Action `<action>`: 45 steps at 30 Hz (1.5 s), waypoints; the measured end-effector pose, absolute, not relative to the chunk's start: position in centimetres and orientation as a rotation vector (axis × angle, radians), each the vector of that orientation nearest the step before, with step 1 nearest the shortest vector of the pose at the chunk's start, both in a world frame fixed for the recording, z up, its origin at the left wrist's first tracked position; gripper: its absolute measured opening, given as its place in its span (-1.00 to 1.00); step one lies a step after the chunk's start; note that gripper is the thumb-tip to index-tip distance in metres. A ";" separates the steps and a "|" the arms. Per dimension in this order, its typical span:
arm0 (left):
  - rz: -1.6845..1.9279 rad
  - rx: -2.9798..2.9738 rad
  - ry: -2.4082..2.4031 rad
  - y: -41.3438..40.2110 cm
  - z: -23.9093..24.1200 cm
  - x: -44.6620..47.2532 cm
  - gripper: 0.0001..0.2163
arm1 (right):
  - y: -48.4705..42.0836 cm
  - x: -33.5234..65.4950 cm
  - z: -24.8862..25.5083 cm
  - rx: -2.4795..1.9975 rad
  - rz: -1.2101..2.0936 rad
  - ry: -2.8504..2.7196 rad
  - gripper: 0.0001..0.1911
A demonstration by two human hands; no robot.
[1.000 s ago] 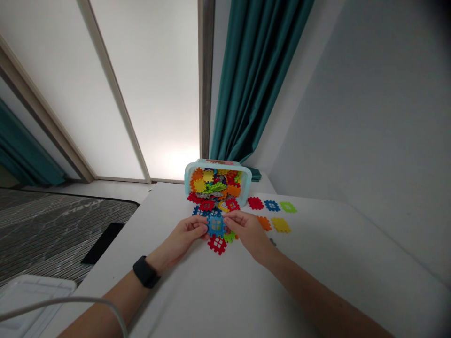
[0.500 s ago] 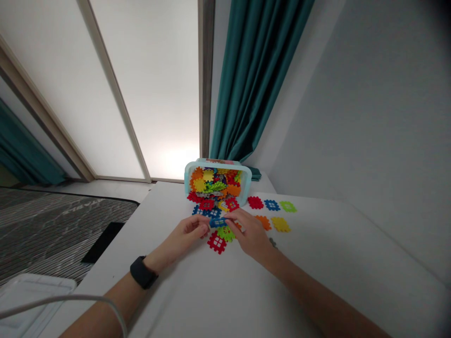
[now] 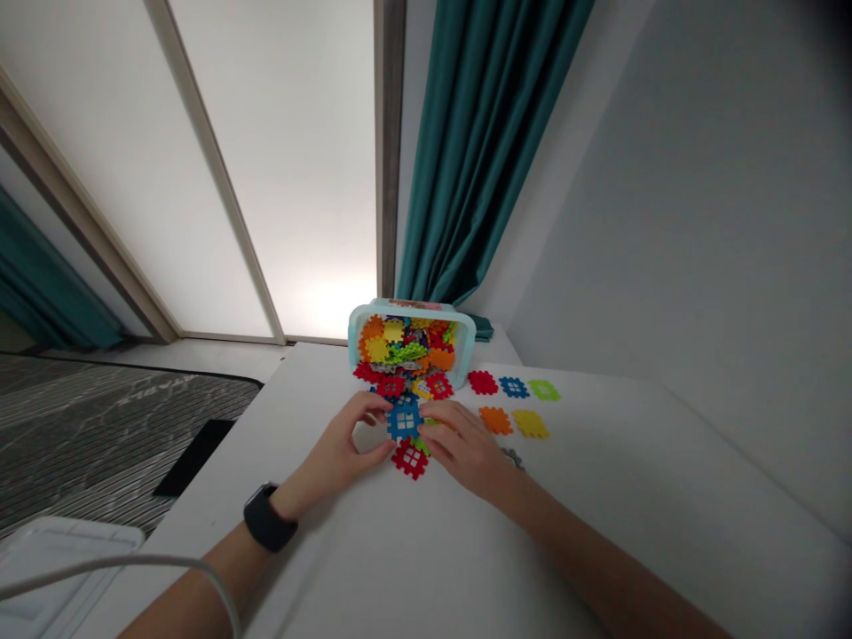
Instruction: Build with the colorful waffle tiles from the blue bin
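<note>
A blue square tile with a notched edge and a window grid [image 3: 405, 422] is tilted up between my two hands, its face towards me. My left hand [image 3: 351, 435] curves round its left side, thumb at the lower corner and fingers at the upper one. My right hand [image 3: 466, 442] has its fingertips on the right edge. Just below lie a red window tile [image 3: 410, 459] and a lime green tile [image 3: 422, 445], the green one partly covered. Behind the held tile, more blue tiles [image 3: 402, 397] are partly hidden.
A light blue tub [image 3: 467, 342] lies on its side, full of coloured tiles spilling onto the white table [image 3: 426, 559]. To the right lie red [image 3: 483, 382], blue [image 3: 514, 388], green [image 3: 544, 390], orange [image 3: 496, 421], yellow [image 3: 531, 424] and grey [image 3: 514, 459] tiles.
The blue tile has turned from nearly edge-on to facing me. My left hand has spread its thumb and fingers round the tile's left side; my right hand has shifted slightly.
</note>
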State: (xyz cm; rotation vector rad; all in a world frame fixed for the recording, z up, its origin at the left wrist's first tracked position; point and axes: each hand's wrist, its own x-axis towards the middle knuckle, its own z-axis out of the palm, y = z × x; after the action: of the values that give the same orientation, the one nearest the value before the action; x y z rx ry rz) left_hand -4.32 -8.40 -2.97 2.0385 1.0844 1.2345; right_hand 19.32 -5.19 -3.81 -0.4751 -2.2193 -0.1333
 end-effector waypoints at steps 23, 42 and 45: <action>1.263 2.702 1.267 -7.7 -4.1 -5.6 -0.58 | -5.2 19.1 -4.2 -0.556 -0.100 -2.289 -0.76; 1.296 2.663 1.302 -8.0 -4.5 -4.6 -0.61 | -4.8 19.6 -4.0 -0.597 0.019 -2.312 -0.71; 1.277 2.620 1.324 -8.1 -4.6 -4.7 -0.57 | -4.6 19.8 -4.0 -0.625 0.045 -2.299 -0.75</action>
State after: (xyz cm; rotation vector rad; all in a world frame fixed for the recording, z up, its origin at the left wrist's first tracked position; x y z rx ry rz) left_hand -4.73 -8.06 -4.61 2.6197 1.3239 1.2770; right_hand 19.82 -4.62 -4.04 -0.6249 -2.2991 0.0454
